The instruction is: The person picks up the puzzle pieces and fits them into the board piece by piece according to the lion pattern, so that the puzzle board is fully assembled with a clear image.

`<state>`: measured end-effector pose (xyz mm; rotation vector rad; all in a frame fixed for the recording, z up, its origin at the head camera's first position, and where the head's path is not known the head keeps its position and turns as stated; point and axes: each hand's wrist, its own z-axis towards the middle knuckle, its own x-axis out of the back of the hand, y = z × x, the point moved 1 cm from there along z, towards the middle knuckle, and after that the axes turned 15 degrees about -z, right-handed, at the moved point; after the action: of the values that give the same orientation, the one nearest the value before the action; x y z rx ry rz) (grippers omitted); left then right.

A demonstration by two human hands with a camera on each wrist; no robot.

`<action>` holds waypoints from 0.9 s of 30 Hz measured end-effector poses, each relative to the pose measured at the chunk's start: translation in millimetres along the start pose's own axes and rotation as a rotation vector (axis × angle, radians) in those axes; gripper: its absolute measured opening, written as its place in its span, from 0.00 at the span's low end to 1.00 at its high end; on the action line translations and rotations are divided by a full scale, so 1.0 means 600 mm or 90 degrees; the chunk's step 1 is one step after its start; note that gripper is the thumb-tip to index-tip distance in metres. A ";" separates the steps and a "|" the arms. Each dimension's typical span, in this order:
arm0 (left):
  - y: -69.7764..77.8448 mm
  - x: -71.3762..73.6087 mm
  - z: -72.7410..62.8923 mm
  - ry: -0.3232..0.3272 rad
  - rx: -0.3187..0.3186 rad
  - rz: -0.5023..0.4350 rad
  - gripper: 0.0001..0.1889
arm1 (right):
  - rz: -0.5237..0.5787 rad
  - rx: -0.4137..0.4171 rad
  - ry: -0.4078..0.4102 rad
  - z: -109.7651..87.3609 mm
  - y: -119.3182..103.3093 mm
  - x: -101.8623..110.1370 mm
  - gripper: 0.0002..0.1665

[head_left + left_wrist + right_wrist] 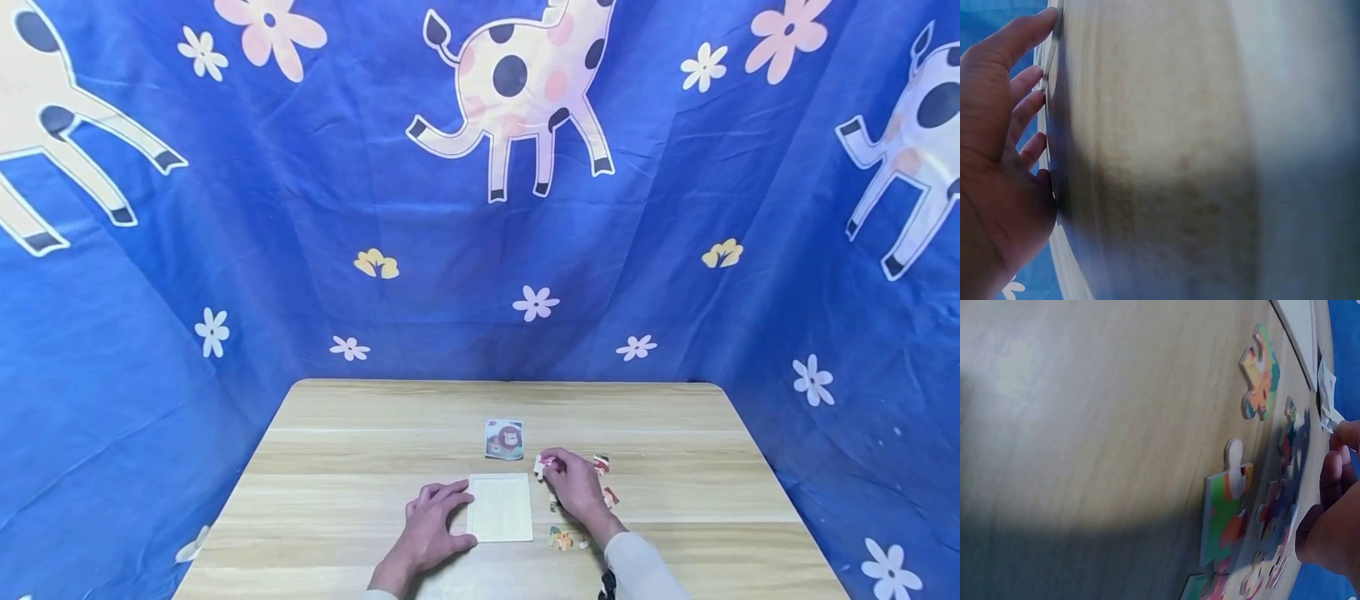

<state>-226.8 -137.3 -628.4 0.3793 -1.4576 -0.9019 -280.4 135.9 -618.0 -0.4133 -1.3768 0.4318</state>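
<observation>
My right hand [576, 487] pinches a jigsaw puzzle piece [540, 467] with a pink patch, just beyond the upper right corner of a pale square puzzle tray [500, 510]. Nothing lies in that tray. At its left side, my left hand [429, 532] rests with fingers spread, fingertips at the upper left edge and thumb by the lower left corner. The left wrist view shows those fingers [1025, 115] against the edge. Several loose puzzle pieces lie under and around my right hand, among them an orange and green one [1261, 375] and a green one [1219, 512].
A small lion picture card [504, 439] lies behind the tray. More pieces [602, 464] sit to the right of my right hand. Blue cloth [450, 308] printed with giraffes and flowers hangs around the back and sides of the wooden table [330, 467].
</observation>
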 end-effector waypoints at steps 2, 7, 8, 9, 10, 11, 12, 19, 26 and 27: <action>-0.001 0.000 0.000 0.002 0.000 0.000 0.32 | 0.015 -0.004 -0.007 0.001 -0.004 -0.001 0.14; -0.004 0.000 0.000 0.005 -0.004 0.001 0.31 | 0.035 -0.003 -0.017 0.001 -0.014 -0.005 0.13; -0.004 0.000 0.000 0.005 -0.004 0.000 0.31 | 0.040 -0.003 -0.017 0.001 -0.016 -0.006 0.13; -0.004 0.000 0.000 0.005 -0.004 -0.001 0.31 | 0.044 -0.004 -0.018 0.000 -0.019 -0.007 0.13; -0.004 0.000 0.000 0.005 -0.005 -0.001 0.31 | 0.047 0.001 -0.015 0.000 -0.022 -0.007 0.13; -0.004 0.000 -0.001 0.005 -0.005 -0.002 0.31 | 0.051 0.003 -0.015 -0.001 -0.024 -0.008 0.13; -0.004 0.000 -0.001 0.005 -0.005 -0.003 0.31 | 0.056 0.000 -0.016 -0.001 -0.027 -0.008 0.12; 0.001 0.000 -0.003 0.006 0.001 -0.004 0.30 | 0.060 0.001 -0.031 -0.002 -0.042 -0.015 0.12; 0.005 -0.002 -0.006 0.008 0.006 0.000 0.30 | 0.070 0.017 -0.058 -0.004 -0.057 -0.029 0.11; 0.005 -0.003 -0.006 0.008 0.007 0.001 0.30 | 0.069 0.019 -0.062 -0.005 -0.059 -0.031 0.11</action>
<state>-222.2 -135.6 -627.9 0.3906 -1.4509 -0.8888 -278.2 95.8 -616.0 -0.4487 -1.4441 0.5680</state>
